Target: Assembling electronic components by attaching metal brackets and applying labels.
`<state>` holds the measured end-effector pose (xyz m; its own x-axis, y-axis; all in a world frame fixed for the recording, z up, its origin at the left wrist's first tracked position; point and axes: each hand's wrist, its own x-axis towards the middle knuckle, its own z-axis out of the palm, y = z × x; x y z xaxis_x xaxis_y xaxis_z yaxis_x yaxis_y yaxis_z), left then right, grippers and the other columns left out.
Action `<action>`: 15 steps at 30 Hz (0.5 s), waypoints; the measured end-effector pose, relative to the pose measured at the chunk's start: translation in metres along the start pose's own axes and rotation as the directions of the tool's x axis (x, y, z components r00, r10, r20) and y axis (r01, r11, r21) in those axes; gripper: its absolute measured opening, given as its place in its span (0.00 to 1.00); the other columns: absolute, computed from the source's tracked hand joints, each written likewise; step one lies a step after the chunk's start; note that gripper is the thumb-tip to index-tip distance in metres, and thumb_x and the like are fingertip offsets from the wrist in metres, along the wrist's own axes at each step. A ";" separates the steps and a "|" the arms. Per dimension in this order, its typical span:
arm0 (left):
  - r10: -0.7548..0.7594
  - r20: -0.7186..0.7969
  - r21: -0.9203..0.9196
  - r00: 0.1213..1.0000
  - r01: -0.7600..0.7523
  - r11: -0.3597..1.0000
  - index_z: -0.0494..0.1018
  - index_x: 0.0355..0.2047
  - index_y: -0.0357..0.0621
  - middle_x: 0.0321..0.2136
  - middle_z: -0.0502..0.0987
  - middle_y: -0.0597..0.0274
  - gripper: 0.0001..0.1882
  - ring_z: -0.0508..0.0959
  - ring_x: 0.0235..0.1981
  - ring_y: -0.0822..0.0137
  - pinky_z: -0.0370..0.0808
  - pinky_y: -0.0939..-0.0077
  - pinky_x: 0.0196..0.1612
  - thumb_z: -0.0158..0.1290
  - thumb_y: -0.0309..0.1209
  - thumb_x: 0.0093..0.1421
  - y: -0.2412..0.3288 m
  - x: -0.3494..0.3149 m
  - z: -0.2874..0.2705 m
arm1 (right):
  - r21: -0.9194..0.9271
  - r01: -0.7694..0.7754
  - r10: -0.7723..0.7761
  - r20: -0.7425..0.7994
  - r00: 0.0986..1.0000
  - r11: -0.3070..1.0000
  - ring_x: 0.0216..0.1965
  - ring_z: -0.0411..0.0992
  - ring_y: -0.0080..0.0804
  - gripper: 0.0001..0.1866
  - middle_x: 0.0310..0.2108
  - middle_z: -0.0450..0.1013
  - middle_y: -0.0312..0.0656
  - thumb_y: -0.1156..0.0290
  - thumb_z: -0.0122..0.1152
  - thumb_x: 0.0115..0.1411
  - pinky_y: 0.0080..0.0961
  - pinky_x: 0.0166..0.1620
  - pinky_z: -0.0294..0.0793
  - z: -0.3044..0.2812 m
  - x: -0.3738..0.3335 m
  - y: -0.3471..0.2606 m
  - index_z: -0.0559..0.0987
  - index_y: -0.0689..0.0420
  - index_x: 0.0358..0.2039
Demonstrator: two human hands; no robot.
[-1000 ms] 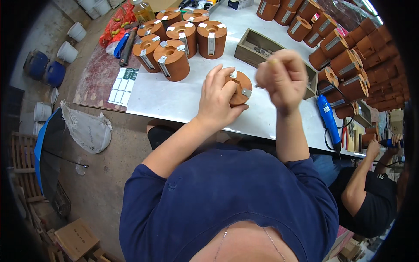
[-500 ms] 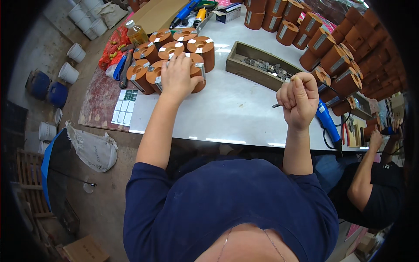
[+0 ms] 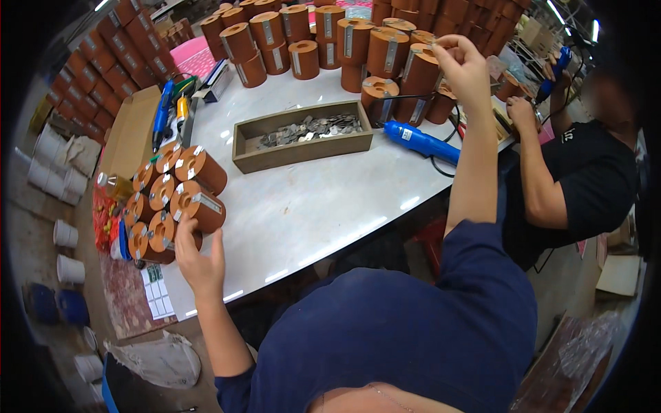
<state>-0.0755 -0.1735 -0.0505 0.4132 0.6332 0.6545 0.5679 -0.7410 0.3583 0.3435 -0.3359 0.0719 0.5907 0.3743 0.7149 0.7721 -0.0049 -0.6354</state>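
My left hand is open at the near side of a cluster of brown hollow cylinders, thumb apart, fingertips next to the nearest ones. Small metal strips sit on these cylinders' tops and sides. My right hand is raised at the right, thumb and fingers closed together beside the top of a stacked brown cylinder. What its fingertips hold, if anything, is too small to make out. Below that forearm lies a blue electric screwdriver with a black cord.
A wooden box of small metal pieces stands mid-table. Stacked cylinders line the back. Another blue power tool lies by a cardboard tray at left. At right, a person in black works with another blue tool.
My head view has turned rightward. My left hand has come off the cylinder tops to their near side. My right hand has moved from above the table to the stacked cylinders.
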 end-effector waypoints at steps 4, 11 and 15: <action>0.011 0.033 -0.150 0.999 -0.006 0.989 0.66 0.39 0.37 0.46 0.69 0.45 0.21 0.69 0.46 0.48 0.66 0.63 0.48 0.59 0.26 0.44 0.028 -0.021 0.001 | -0.605 0.003 0.185 0.248 0.951 0.796 0.35 0.73 0.31 0.25 0.36 0.74 0.46 0.57 0.63 0.48 0.24 0.39 0.70 -0.028 0.040 0.038 0.73 0.58 0.44; 0.028 0.121 -0.241 0.992 0.002 0.970 0.66 0.37 0.37 0.45 0.69 0.45 0.20 0.70 0.45 0.49 0.67 0.64 0.46 0.59 0.25 0.43 0.045 -0.045 0.010 | -0.723 -0.060 0.357 0.266 0.895 0.688 0.44 0.71 0.42 0.33 0.42 0.72 0.48 0.53 0.67 0.40 0.32 0.45 0.70 -0.002 0.027 0.079 0.72 0.51 0.48; 0.039 0.122 -0.276 0.992 -0.004 0.961 0.67 0.37 0.37 0.44 0.70 0.45 0.20 0.70 0.44 0.50 0.67 0.64 0.46 0.59 0.25 0.43 0.050 -0.044 0.006 | -0.740 -0.041 0.277 0.199 0.940 0.671 0.40 0.71 0.46 0.30 0.39 0.70 0.53 0.56 0.68 0.39 0.32 0.42 0.70 -0.010 0.023 0.041 0.73 0.51 0.44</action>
<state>-0.0615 -0.2371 -0.0656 0.5193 0.6261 0.5817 0.3476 -0.7765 0.5255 0.3912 -0.3367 0.0651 0.7224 0.5350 0.4380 0.6674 -0.7052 -0.2395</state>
